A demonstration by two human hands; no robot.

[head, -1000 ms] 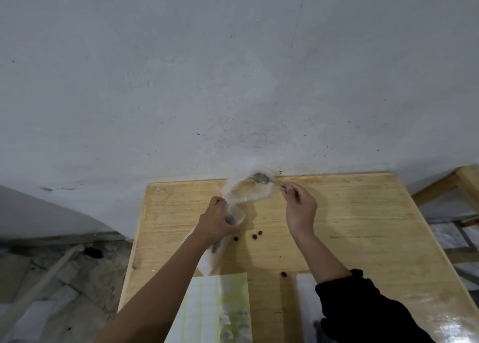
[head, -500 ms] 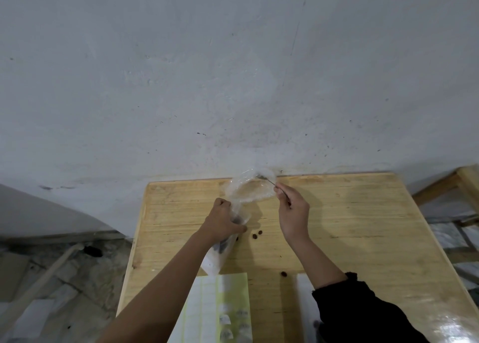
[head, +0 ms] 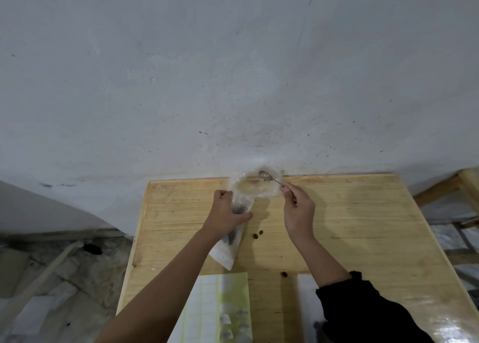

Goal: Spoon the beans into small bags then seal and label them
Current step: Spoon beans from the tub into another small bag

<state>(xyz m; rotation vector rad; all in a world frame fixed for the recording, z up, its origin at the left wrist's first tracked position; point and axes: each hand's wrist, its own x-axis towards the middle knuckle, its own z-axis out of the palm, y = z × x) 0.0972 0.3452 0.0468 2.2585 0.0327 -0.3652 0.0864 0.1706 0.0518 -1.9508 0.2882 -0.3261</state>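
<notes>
Gripping the crumpled clear bag [head: 243, 200], left hand [head: 226, 214]; right hand [head: 299, 209] pinching the spoon [head: 267, 176]

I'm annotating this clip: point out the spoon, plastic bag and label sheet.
spoon [head: 264, 175]: head view, on its bowl.
plastic bag [head: 227, 249]: head view, on its lower end.
label sheet [head: 215, 306]: head view, near its middle.

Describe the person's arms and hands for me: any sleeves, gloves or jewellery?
The left hand and right hand are bare: no gloves, rings or watch show. The left forearm is uncovered to the frame's edge. The right arm wears a black sleeve ending partway up the forearm, its cuff uneven.
</notes>
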